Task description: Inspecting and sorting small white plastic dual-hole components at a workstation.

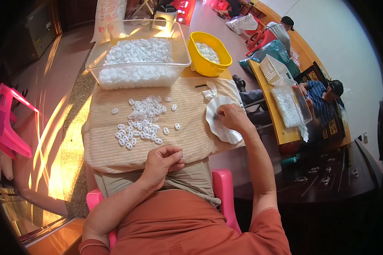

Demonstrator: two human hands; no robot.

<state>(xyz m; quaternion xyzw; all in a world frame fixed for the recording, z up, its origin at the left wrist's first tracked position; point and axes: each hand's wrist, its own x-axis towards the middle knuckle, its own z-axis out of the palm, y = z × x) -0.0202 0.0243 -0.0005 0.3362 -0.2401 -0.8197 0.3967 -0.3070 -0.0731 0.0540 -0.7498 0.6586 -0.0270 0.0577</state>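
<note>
My left hand [162, 163] is closed in a pinch at the near edge of the cloth-covered table, with a small white piece just showing at its fingertips. Over on the right, my right hand [231, 116] reaches into a white wavy-rimmed dish [226, 135]. Its fingers point down and are drawn together over small dark bits in the dish; what they grip is hidden. A loose pile of white oval plastic pieces [145, 115], each with two holes, lies on the cloth [191, 123] left of the dish. Several single ones are scattered around it.
At the table's far side stand a clear plastic bin [136, 70] heaped with white pieces and a yellow tub [200, 68]. Crumpled white tissue [210, 91] lies behind the dish. A pink stool [10, 121] is at left. Two people sit at right, near another table [285, 135].
</note>
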